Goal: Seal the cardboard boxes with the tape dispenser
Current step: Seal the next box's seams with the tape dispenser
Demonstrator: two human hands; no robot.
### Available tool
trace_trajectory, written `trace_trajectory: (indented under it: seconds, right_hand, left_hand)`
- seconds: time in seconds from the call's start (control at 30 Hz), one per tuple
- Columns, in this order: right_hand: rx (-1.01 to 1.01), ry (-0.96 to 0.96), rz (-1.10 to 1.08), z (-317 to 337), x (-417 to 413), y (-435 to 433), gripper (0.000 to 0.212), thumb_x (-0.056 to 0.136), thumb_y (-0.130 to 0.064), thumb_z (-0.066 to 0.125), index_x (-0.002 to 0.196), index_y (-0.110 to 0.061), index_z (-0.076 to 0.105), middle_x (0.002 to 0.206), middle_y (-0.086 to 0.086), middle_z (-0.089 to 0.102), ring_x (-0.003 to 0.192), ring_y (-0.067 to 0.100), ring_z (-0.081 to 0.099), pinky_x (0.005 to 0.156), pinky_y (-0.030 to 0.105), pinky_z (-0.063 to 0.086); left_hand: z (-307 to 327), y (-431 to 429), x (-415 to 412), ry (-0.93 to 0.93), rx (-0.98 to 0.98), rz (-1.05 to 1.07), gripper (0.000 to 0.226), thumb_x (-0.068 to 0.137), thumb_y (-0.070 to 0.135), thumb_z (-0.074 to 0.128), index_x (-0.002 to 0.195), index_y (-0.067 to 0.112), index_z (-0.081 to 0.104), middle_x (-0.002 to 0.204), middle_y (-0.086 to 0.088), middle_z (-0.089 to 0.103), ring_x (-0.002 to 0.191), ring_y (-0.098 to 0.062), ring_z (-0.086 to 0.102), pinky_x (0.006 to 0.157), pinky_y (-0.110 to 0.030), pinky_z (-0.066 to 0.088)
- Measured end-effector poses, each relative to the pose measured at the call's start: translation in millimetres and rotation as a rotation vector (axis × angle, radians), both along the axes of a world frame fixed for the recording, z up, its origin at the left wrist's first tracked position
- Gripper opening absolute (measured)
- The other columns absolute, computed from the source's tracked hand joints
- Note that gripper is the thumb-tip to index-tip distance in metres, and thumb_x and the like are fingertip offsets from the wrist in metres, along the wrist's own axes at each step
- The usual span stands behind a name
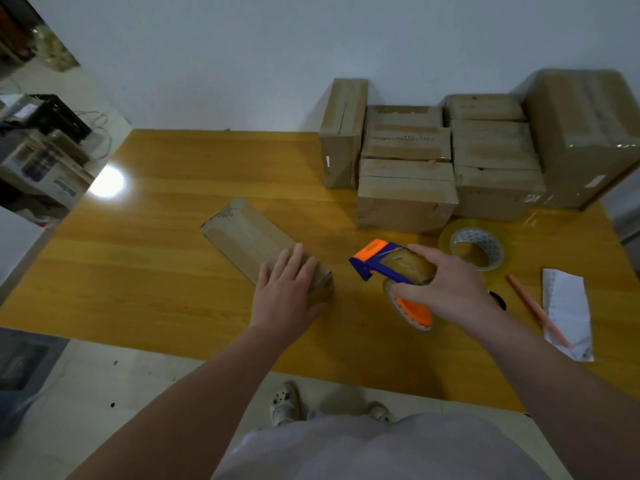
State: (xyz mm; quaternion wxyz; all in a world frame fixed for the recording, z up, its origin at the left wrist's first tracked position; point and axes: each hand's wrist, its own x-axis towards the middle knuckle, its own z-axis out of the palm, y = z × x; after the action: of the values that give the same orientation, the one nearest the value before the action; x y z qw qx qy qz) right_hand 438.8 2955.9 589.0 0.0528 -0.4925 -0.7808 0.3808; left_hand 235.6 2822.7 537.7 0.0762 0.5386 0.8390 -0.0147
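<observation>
Now, yellow wooden table [156, 278]: carrying everything; its bare middle is giving the box a flat bed, so taping there rather than near an edge is looking wise.
Brown cardboard boxes stacked at the back right [408, 199]: sitting against the wall, well apart from both hands; several are showing tape strips, so they are probably waiting out of the way.
Long brown cardboard box [242, 233]: lying flat and slantwise near the table's middle, 1 box on its own. The tape is wanting to start over the near end and run straight along the top seam, so squaring the box to the body first is likely helping.
Left hand [287, 292]: lying palm down on the box's near end, fingers straight and close together, pressing and not curling round anything.
Right hand [453, 289]: wrapping the dispenser from above, thumb on the near side and fingers over the far side, hovering to the right of the box.
Blue and orange plastic tape dispenser [381, 265]: riding in the right hand above the table, its orange nose pointing toward the box but apart from it.
Clear tape roll with a white core [479, 235]: lying flat just behind the right hand, seemingly a spare.
</observation>
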Motion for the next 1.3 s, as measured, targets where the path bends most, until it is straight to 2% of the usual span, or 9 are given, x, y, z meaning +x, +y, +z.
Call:
trace_trajectory:
  seconds: [0.13,0.33,0.43,0.6,0.8,0.93,1.0,1.2,1.3]
  right_hand:
    - [-0.004,0.034,-0.021,-0.9,-4.1,-3.2,0.081,0.072,-0.048,0.079,0.143,-0.031,0.042,0.109,-0.012,0.047,0.094,0.006,0.047,0.062,0.011,0.038]
    - [-0.012,0.121,-0.058,0.8,-10.8,-4.2,0.081,0.072,-0.042,0.081,0.142,-0.03,0.044,0.115,-0.01,0.051,0.099,0.007,0.05,0.072,0.021,0.045]
    - [0.004,0.158,-0.059,1.6,-18.9,-4.0,0.081,0.071,-0.042,0.081,0.142,-0.031,0.044,0.125,-0.007,0.055,0.103,0.008,0.051,0.08,0.025,0.048]
    - [0.044,0.194,-0.05,3.3,-41.2,-6.5,0.082,0.071,-0.042,0.081,0.143,-0.03,0.042,0.132,-0.005,0.055,0.112,0.013,0.053,0.088,0.033,0.052]
    - [0.122,0.201,-0.082,8.0,-79.8,-12.5,0.08,0.072,-0.041,0.081,0.142,-0.031,0.044,0.128,-0.007,0.057,0.108,0.009,0.053,0.087,0.03,0.051]
    - [0.185,0.118,-0.068,6.6,-106.7,-24.0,0.081,0.074,-0.042,0.078,0.145,-0.032,0.04,0.124,-0.003,0.057,0.109,0.014,0.054,0.083,0.026,0.046]
    - [0.227,0.06,-0.04,4.0,-118.9,-31.4,0.082,0.076,-0.044,0.077,0.146,-0.033,0.036,0.121,-0.002,0.056,0.108,0.015,0.053,0.082,0.026,0.045]
    - [0.282,-0.042,-0.006,-6.9,-147.2,-47.4,0.087,0.076,-0.047,0.075,0.149,-0.034,0.03,0.111,-0.002,0.052,0.102,0.016,0.053,0.077,0.028,0.048]
    - [0.288,-0.085,-0.024,-9.8,-155.6,-52.4,0.088,0.076,-0.047,0.075,0.149,-0.035,0.028,0.105,-0.004,0.047,0.097,0.015,0.051,0.074,0.026,0.046]
  left_hand:
    - [-2.6,18.4,-1.1,-0.055,-0.017,0.158,0.093,0.09,0.068,0.036,0.152,0.017,-0.009,0.16,-0.009,-0.013,0.148,-0.025,-0.012,0.117,-0.05,-0.004]
    - [-9.8,20.9,-2.1,-0.062,-0.109,0.155,0.101,0.092,0.056,0.05,0.149,0.01,-0.019,0.158,-0.016,-0.021,0.147,-0.03,-0.015,0.117,-0.051,-0.004]
    - [-3.1,19.1,-9.3,-0.133,-0.108,0.076,0.099,0.091,0.061,0.046,0.151,0.012,-0.015,0.158,-0.013,-0.021,0.147,-0.028,-0.015,0.118,-0.049,-0.003]
    - [7.4,7.1,-46.4,-0.193,0.002,-0.204,0.065,0.101,0.049,0.024,0.154,0.02,0.0,0.161,0.001,-0.008,0.148,-0.015,-0.008,0.12,-0.036,-0.001]
    - [-0.1,4.6,-101.0,-0.094,-0.118,-0.338,0.098,0.078,0.08,0.004,0.153,0.018,-0.008,0.155,0.004,-0.02,0.144,-0.01,-0.014,0.12,-0.036,-0.003]
    - [5.6,12.0,-127.9,-0.26,-0.066,-0.349,0.063,0.102,0.043,0.028,0.154,0.016,0.006,0.161,0.0,-0.006,0.148,-0.012,-0.004,0.119,-0.027,0.001]
    - [7.5,14.3,-139.9,-0.285,-0.055,-0.36,0.062,0.102,0.038,0.036,0.154,0.016,0.01,0.162,0.0,0.0,0.148,-0.013,0.0,0.118,-0.025,0.005]
    - [-1.2,19.6,-180.2,-0.086,-0.133,-0.167,0.116,0.072,0.085,0.037,0.153,0.015,-0.008,0.16,-0.005,-0.017,0.148,-0.021,-0.011,0.12,-0.043,0.0]
    - [-2.6,23.3,-194.4,-0.088,-0.126,-0.108,0.098,0.075,0.083,0.033,0.152,0.035,-0.004,0.16,-0.008,-0.016,0.146,-0.037,-0.013,0.116,-0.053,-0.001]
